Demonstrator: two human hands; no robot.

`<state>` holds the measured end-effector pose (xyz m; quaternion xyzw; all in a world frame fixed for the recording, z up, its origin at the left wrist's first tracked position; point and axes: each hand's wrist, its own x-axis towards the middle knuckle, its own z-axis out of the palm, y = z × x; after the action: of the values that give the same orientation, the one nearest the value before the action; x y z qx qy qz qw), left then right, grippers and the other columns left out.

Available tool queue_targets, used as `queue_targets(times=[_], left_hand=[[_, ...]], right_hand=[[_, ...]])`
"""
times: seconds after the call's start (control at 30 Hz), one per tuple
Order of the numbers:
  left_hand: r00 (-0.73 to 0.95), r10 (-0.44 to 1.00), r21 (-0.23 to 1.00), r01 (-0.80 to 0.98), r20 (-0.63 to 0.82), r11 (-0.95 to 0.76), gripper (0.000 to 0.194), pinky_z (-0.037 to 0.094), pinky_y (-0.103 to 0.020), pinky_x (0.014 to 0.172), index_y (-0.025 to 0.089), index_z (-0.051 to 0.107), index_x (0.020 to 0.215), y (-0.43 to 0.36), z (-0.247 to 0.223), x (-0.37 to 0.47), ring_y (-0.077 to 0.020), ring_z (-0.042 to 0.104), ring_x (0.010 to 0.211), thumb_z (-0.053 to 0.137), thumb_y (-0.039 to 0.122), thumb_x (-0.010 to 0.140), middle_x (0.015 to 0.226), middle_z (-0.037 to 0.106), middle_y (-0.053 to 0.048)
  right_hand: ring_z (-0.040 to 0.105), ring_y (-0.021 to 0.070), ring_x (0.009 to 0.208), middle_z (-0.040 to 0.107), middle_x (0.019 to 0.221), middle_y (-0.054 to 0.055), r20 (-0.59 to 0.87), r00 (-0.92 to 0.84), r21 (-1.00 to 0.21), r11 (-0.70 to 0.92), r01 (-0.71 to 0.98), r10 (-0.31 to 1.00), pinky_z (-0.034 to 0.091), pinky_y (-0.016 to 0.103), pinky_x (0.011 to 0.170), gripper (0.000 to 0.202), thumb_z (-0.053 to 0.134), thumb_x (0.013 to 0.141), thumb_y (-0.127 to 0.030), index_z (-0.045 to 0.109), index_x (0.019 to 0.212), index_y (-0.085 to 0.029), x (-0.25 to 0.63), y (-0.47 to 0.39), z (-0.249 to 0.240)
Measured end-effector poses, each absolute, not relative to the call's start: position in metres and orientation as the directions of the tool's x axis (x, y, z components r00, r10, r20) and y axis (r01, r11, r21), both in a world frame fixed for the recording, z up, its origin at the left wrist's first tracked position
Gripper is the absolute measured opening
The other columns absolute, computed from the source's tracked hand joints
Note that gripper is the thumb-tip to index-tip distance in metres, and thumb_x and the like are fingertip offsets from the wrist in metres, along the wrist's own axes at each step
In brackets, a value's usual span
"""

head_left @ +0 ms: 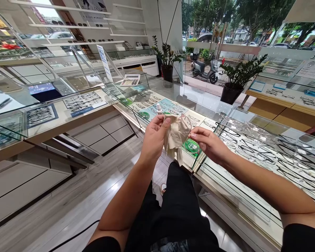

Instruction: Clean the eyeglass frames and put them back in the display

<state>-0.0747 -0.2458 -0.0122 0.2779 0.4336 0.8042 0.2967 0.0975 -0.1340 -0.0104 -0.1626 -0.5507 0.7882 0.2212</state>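
"Head view: where are we seeing the thin-rimmed glasses (192, 145)?"

"We are holding them above the near edge of the glass counter (225, 201), with one round lens hanging clear of the beige cloth (176, 134) and the cloth covering part of the frame."

"And how are our hands gripping?"

"Our left hand (153, 135) is pinching the cloth between thumb and bent fingers, while our right hand (208, 141) is holding the thin frame at its side with narrow fingertips."

"What are we noticing around them?"

"Just beyond the left hand, a small white bottle (159, 109) is standing on the counter. Rows of eyeglasses (257, 148) are lying under the glass to our right."

"Farther out?"

"We are seeing a calculator (130, 80) resting on the counter, two potted plants (241, 75) standing near the window, and a scooter (206, 68) standing outside."
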Motion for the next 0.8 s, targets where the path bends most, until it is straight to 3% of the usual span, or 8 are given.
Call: queue_targets(times=[0.23,0.43,0.57,0.7,0.8], left_hand=[[-0.579,0.799,0.892,-0.261,0.16,-0.368,0.054,0.053,-0.021,0.061,0.019,0.075,0.089,-0.25,-0.009,-0.075,-0.0097,0.063,0.065,0.103,0.06,0.068,0.082,0.075,0.001],[-0.547,0.817,0.929,-0.176,0.182,-0.325,0.054,0.053,-0.023,0.061,0.02,0.079,0.097,-0.252,-0.009,-0.074,-0.0126,0.066,0.069,0.092,0.069,0.078,0.087,0.076,-0.002],[-0.594,0.766,0.906,-0.141,0.245,-0.399,0.049,0.055,-0.02,0.068,0.02,0.073,0.096,-0.248,-0.008,-0.067,-0.0106,0.067,0.076,0.101,0.053,0.073,0.091,0.074,0.0],[-0.563,0.815,0.908,-0.261,0.133,-0.328,0.062,0.058,-0.021,0.065,0.022,0.065,0.103,-0.247,-0.004,-0.067,-0.0104,0.067,0.068,0.107,0.048,0.064,0.084,0.072,0.003],[-0.454,0.889,0.943,-0.27,0.055,-0.196,0.056,0.059,-0.023,0.065,0.018,0.072,0.101,-0.249,-0.003,-0.072,-0.012,0.068,0.066,0.103,0.053,0.07,0.079,0.072,0.001]], right_hand=[[0.064,0.0181,0.097,0.075,0.092,0.001,-0.021,-0.849,-0.937,-0.307,-0.168,0.528,0.046,0.033,0.098,0.038,0.105,0.066,-0.048,0.082,0.082,-0.023,0.097,-0.134,-0.01],[0.063,0.018,0.095,0.074,0.092,0.001,-0.008,-0.85,-0.941,-0.291,-0.172,0.527,0.046,0.033,0.098,0.034,0.103,0.07,-0.045,0.081,0.083,-0.022,0.097,-0.133,-0.011],[0.063,0.0186,0.097,0.073,0.093,0.001,0.014,-0.853,-0.947,-0.267,-0.179,0.521,0.046,0.034,0.099,0.034,0.102,0.072,-0.045,0.08,0.084,-0.022,0.096,-0.133,-0.012],[0.06,0.0178,0.093,0.07,0.092,0.0,0.053,-0.864,-0.961,-0.208,-0.18,0.501,0.044,0.033,0.093,0.034,0.1,0.075,-0.047,0.079,0.084,-0.022,0.098,-0.131,-0.013],[0.059,0.0181,0.091,0.067,0.092,0.001,0.12,-0.874,-0.978,-0.096,-0.185,0.471,0.043,0.033,0.089,0.031,0.096,0.082,-0.048,0.078,0.086,-0.022,0.1,-0.129,-0.014]])
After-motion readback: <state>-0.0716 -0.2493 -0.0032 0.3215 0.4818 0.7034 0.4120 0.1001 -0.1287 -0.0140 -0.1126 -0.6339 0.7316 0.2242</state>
